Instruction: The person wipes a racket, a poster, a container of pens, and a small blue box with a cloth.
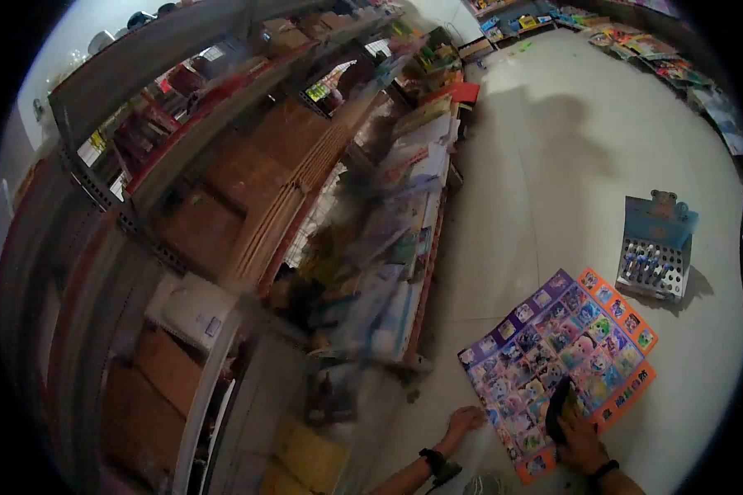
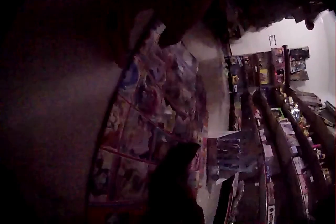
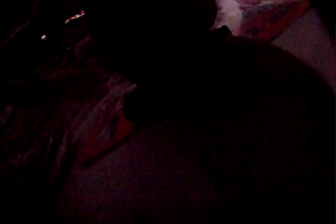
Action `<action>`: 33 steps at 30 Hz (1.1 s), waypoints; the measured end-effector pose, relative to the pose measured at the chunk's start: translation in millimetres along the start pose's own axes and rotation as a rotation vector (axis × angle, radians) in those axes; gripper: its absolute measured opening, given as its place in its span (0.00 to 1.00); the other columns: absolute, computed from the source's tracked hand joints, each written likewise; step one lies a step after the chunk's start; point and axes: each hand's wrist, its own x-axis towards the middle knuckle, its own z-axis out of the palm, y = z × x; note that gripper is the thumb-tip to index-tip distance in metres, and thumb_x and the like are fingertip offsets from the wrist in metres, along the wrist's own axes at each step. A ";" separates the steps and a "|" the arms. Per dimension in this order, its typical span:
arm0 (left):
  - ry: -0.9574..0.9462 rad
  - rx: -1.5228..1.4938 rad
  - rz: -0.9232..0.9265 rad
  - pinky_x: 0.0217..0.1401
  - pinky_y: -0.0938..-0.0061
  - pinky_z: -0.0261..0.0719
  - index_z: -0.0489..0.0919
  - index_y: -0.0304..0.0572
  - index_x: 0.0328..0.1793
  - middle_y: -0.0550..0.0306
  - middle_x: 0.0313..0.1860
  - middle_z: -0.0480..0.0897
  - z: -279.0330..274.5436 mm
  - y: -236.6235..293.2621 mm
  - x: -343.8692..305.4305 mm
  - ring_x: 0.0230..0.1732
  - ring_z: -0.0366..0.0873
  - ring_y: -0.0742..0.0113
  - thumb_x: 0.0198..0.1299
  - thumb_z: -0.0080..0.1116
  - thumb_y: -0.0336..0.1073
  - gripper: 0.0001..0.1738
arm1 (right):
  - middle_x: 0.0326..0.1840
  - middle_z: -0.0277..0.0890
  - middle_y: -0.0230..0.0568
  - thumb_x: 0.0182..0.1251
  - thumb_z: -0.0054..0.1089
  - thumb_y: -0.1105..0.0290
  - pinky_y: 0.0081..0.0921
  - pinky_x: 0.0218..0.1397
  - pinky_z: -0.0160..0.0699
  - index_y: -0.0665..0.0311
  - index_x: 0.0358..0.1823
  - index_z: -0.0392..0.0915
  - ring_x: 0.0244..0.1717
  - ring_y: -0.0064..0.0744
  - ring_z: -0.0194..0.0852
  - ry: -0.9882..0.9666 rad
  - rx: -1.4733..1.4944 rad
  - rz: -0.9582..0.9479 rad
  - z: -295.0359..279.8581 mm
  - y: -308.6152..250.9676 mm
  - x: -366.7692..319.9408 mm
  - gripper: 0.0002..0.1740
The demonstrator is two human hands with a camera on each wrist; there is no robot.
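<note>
A large sheet of small cartoon pictures (image 1: 512, 371), bordered in purple and orange, lies on the floor in the head view. My right hand (image 1: 584, 450) is over its lower right part and holds a dark, elongated object (image 1: 560, 404) whose kind I cannot tell. Beside the lower left edge of the sheet, my left hand (image 1: 467, 419) rests low by the floor, holding nothing visible. The left wrist view shows the picture sheet (image 2: 131, 134) dimly, with a dark silhouette over it. Most of the right wrist view is black.
Metal shelving (image 1: 107, 206) with cardboard and packaged goods fills the left side. A display box (image 1: 677, 282) with a blue back panel and rows of holes holding pen-like items stands on the floor beyond the sheet. Goods (image 1: 652, 49) line the far right wall.
</note>
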 end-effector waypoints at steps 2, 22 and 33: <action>-0.044 -0.073 0.035 0.45 0.72 0.78 0.78 0.39 0.55 0.50 0.51 0.81 11.7 10.8 -4.1 0.45 0.81 0.63 0.70 0.47 0.42 0.18 | 0.70 0.56 0.62 0.48 0.62 0.70 0.51 0.72 0.57 0.70 0.64 0.66 0.74 0.63 0.49 -0.014 -0.046 0.008 -8.7 -9.8 7.1 0.37; 0.091 -0.052 0.043 0.34 0.72 0.69 0.75 0.39 0.34 0.61 0.27 0.73 67.9 18.5 -10.6 0.31 0.70 0.73 0.66 0.53 0.45 0.16 | 0.76 0.52 0.56 0.55 0.58 0.77 0.44 0.73 0.58 0.63 0.69 0.63 0.75 0.58 0.52 -0.061 0.216 -0.166 21.3 -42.2 41.3 0.36; -0.254 -0.151 -0.348 0.36 0.68 0.78 0.79 0.40 0.32 0.59 0.32 0.79 64.8 -49.5 -15.4 0.32 0.77 0.68 0.54 0.61 0.38 0.09 | 0.75 0.53 0.54 0.50 0.60 0.77 0.41 0.73 0.59 0.60 0.69 0.62 0.73 0.55 0.55 0.063 -0.125 0.190 -4.0 79.6 24.8 0.39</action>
